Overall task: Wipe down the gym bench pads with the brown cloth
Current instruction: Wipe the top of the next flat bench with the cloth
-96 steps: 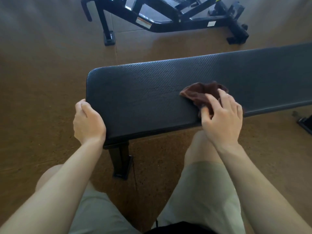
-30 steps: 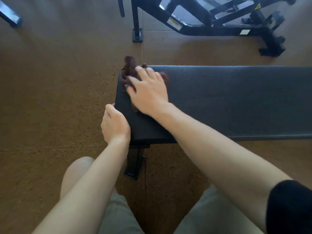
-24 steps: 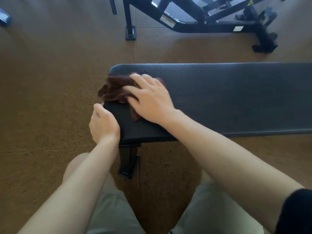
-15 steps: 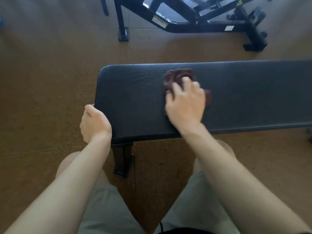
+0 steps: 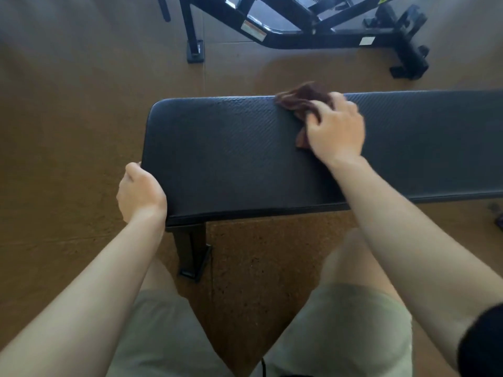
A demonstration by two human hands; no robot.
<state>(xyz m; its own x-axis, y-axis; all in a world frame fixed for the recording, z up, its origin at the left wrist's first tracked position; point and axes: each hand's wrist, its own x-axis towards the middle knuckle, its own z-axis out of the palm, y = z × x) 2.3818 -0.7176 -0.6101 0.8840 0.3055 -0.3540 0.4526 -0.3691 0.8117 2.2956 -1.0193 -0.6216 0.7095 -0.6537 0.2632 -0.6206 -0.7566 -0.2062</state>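
Cloth swept right from pad's left end to far edge, mid-wipe.

Pad (image 5: 245, 148): left end and near strip judged already covered; right part runs out of frame, so how much is left can't be told. Right hand (image 5: 336, 131) curled on cloth (image 5: 300, 100), bunched at pad's far edge and overhanging it, blurred; more cloth hidden under the palm. Left hand (image 5: 140, 193) still grips pad's near-left corner, fingertips hidden underneath. Only one leg shows.

The cloth (image 5: 300, 100) lies at the bench pad's (image 5: 231, 148) far edge under the right hand (image 5: 336, 130); the left hand (image 5: 140, 193) grips its near-left corner.
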